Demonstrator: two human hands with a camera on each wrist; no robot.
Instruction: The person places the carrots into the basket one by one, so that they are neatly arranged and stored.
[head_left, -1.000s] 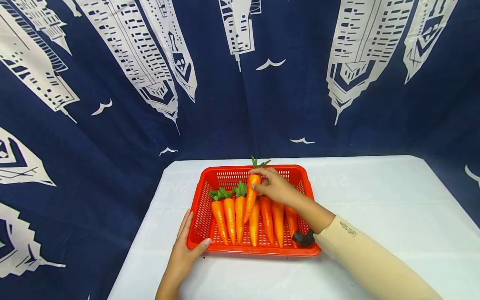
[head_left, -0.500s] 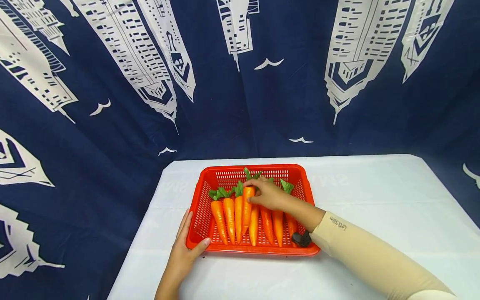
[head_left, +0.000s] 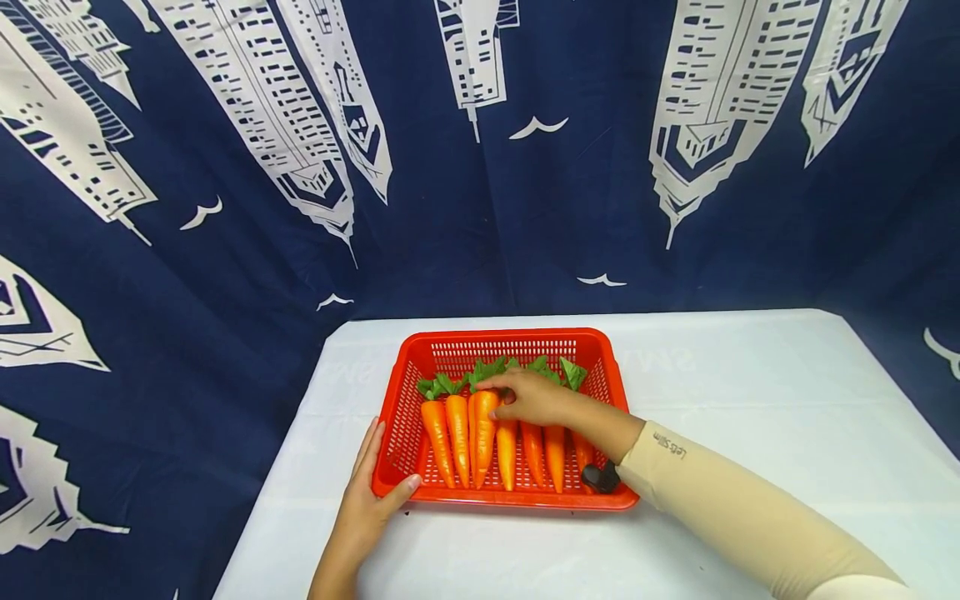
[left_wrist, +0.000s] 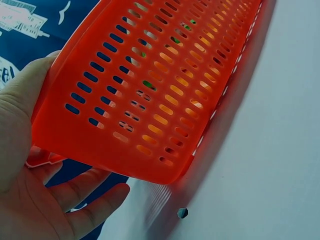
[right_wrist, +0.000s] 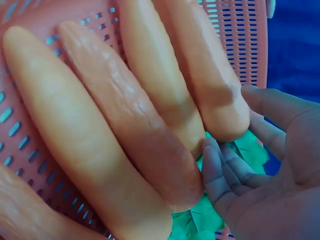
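A red plastic basket point(head_left: 525, 501) with slotted sides holds a row of orange carrots with green leafy tops. My left hand point(head_left: 367, 500) grips its front left corner, thumb over the front rim and fingers along the left side. In the left wrist view the basket wall point(left_wrist: 115, 162) sits against the thumb, with the other fingers beneath the corner. Over the row, my right hand point(head_left: 528, 397) pinches the leafy end of a carrot point(head_left: 484, 433), which overlaps the carrot to its left. The right wrist view has the thumb and fingers at that carrot's point(right_wrist: 215, 85) thick end.
Further carrots point(head_left: 555, 458) lie to the right, partly covered by the right forearm. A black wrist camera point(head_left: 600, 477) hangs over the basket's front right corner. The white-covered table point(head_left: 750, 400) meets a navy curtain point(head_left: 465, 225) printed with white buildings.
My right hand has lowered the carrot from above the row into the basket and shifted it left beside the others. The left hand stays on the basket corner.
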